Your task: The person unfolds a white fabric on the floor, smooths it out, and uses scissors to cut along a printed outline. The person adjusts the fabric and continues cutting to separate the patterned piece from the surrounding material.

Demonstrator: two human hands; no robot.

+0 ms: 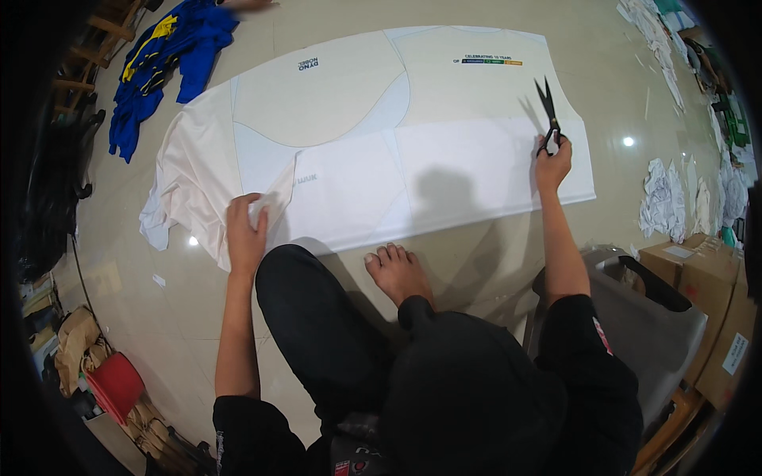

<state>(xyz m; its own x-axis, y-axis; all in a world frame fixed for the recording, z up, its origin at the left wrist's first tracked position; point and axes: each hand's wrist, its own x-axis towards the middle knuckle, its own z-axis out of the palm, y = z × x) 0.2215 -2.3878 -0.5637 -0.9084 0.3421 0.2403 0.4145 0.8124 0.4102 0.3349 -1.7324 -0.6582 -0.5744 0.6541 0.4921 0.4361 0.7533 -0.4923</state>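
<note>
A long pale sheet of printed fabric (476, 163) lies spread on the floor before me, its far half cream and its near half white. Outlined garment-panel shapes and small logos show on it. At its left end, cream cloth (197, 163) is bunched and folded over in loose creases. My left hand (246, 234) rests at the near edge of that bunched part, thumb apart from the bent fingers. Over the right end, my right hand (554, 168) grips black scissors (548, 111) by the handles. Their blades are parted and point away from me, above the fabric.
Blue and yellow clothing (178, 59) lies at the far left. My bare foot (397, 271) is close to the fabric's near edge. A grey plastic chair (651, 341) and cardboard boxes (714, 293) stand at right, with crumpled white scraps (663, 198) beyond. A red object (115, 386) sits at lower left.
</note>
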